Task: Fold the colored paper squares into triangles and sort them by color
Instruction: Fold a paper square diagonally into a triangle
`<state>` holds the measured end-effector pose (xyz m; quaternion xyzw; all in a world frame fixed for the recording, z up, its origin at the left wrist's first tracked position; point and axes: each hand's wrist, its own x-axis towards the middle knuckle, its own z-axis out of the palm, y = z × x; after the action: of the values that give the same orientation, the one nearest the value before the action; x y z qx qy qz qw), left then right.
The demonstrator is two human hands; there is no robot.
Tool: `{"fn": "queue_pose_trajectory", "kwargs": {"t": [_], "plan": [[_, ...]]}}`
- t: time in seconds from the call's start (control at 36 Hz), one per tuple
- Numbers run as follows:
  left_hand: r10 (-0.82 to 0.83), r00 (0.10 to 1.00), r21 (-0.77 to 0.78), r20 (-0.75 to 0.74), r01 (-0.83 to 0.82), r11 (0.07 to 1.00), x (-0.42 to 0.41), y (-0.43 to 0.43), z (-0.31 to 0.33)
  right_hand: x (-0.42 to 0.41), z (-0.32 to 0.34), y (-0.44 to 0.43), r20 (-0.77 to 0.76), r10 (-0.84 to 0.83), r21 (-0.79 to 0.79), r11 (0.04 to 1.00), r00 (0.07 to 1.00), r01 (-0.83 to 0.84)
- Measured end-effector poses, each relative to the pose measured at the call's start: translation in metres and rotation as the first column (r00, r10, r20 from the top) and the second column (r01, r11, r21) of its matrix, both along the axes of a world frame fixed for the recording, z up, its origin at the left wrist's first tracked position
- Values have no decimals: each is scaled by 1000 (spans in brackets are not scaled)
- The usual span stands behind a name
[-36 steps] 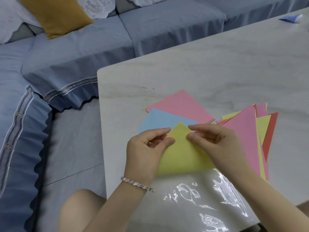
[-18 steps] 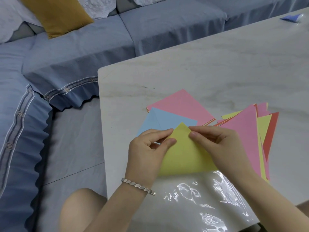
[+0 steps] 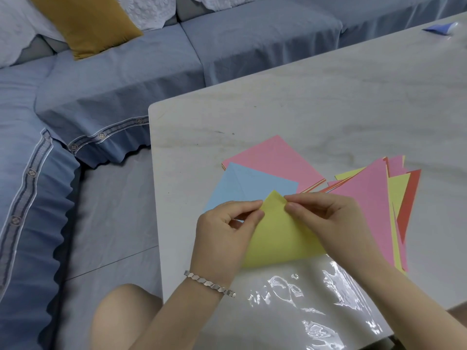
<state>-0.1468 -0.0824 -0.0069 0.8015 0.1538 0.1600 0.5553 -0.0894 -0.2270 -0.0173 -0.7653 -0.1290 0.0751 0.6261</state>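
Now yellow paper (image 3: 280,238) in left hand (image 3: 222,236)

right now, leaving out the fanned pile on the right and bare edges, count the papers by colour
yellow paper: 1
light blue paper: 1
pink paper: 1
dark blue paper: 1
total: 4

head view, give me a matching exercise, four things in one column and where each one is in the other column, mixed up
1 yellow paper
2 light blue sheet
3 mustard cushion
4 bracelet

a on the sofa
b pinched by left hand and right hand
c around the left wrist
d flat on the table, partly under the yellow paper

Pairs: 1-b, 2-d, 3-a, 4-c
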Motion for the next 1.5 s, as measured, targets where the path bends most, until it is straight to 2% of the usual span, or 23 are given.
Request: {"fn": "queue_pose_trajectory", "kwargs": {"t": [0.11,0.25,0.28,0.33,0.39,0.44,0.5,0.56,0.69,0.81,0.92,1.06,1.14,1.19,1.33,1.5], "plan": [[-55,996,-9,-69,55,998,1,-1,2,3,4,-3,106,153,-176,975,983,-133],[-166,975,99,-147,181,978,3,3,4,14,8,-6,240,402,-477,841,884,-253],[-170,972,110,-160,189,976,4,3,4,16,9,-4,274,421,-522,820,865,-234],[-126,979,88,-158,142,986,5,4,2,17,6,0,455,391,-540,835,800,-102],[-17,992,-29,-126,13,999,8,6,-2,16,1,9,604,285,-469,882,744,42],[119,983,-199,-138,-145,969,13,11,-12,11,-3,18,640,237,-432,897,731,88],[229,951,-321,-209,-288,903,18,16,-29,5,-10,27,623,285,-467,882,729,54],[298,914,-326,-276,-381,865,20,20,-47,-1,-23,35,568,405,-571,821,717,-11],[338,890,-100,-306,-384,918,21,23,-78,-4,-64,36,254,625,-794,570,738,-210],[315,901,3,-299,-330,944,19,24,-82,-4,-84,16,129,607,-879,436,784,-193],[295,905,29,-307,-301,953,20,27,-84,-9,-90,-2,173,523,-916,398,835,-59],[279,910,-6,-307,-295,956,20,29,-86,4,-90,-2,269,473,-916,395,839,71],[269,913,-29,-307,-292,956,20,30,-87,25,-85,6,209,465,-933,357,860,34],[269,913,-33,-305,-292,956,19,31,-88,38,-77,14,234,458,-933,355,858,65],[263,913,-57,-312,-294,954,19,32,-89,72,-75,28,67,507,-967,245,859,-69],[262,911,-70,-317,-298,952,19,33,-90,95,-72,42,40,437,-957,277,899,-91]]}}
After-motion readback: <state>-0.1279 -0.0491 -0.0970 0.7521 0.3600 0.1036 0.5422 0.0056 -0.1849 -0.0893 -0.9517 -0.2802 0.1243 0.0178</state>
